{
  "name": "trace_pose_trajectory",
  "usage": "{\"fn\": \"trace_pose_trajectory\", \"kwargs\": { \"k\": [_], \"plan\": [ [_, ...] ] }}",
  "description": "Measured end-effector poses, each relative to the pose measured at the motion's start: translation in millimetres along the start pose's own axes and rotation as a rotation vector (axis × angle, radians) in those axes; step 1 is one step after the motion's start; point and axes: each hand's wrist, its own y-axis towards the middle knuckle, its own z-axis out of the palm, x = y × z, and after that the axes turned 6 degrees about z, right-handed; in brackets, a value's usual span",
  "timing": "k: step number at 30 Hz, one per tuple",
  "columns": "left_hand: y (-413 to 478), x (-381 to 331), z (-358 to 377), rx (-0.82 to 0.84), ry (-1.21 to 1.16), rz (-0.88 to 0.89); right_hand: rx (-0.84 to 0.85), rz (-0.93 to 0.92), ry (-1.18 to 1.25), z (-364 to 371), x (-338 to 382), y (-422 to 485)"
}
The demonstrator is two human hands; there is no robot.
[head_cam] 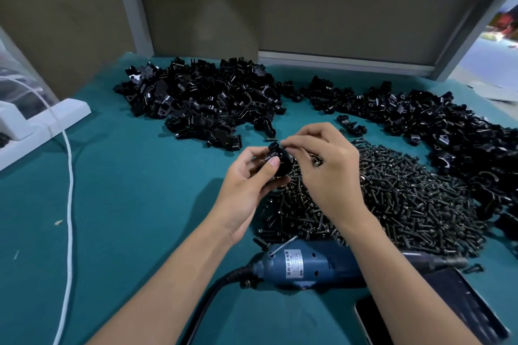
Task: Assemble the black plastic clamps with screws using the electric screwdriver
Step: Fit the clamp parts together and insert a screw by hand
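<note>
Head view: person's two forearms reach in from the bottom edge over a teal counter.
Phone: dark phone flat at the near right corner, partly under the right forearm.
Screwdriver: blue screwdriver on its side on the counter under the right forearm, nobody gripping it, bit end pointing right, just beside the near edge of the screw pile.
Cord: black cord leaves the screwdriver's left end and runs off the bottom edge.
Hands: close together above the near-left edge of the screw pile.
Left hand: left hand curled round a clamp, thumb across its front.
Right hand: right hand pinches thumb and forefinger at the clamp's top; what sits in the pinch is too small to tell. A few screws tucked under its other curled fingers.
Screw pile: wide heap of dark screws, the screw pile, right of centre.
Clamp piles: left pile beyond the hands; right pile curving along the far right.
Cable: white cable runs down the left side.
Power strip: white power strip at far left.
</note>
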Motion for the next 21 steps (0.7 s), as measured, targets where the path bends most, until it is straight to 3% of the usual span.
{"fn": "trace_pose_trajectory", "kwargs": {
  "k": [14, 17, 21],
  "plan": [
    [-2.2, 1.4, -2.4, 0.032, 0.039, 0.054, 0.062, -0.124, 0.026, -3.8, 1.5, -1.2],
    [-1.9, 1.8, -2.8, 0.019, 0.053, 0.047, 0.092, -0.05, 0.111, -5.8, 3.3, -2.1],
    [1.4, 1.4, -2.8, -0.008, -0.104, 0.016, 0.155, 0.122, 0.269, -9.7, 6.1, -1.1]
  ]
}}
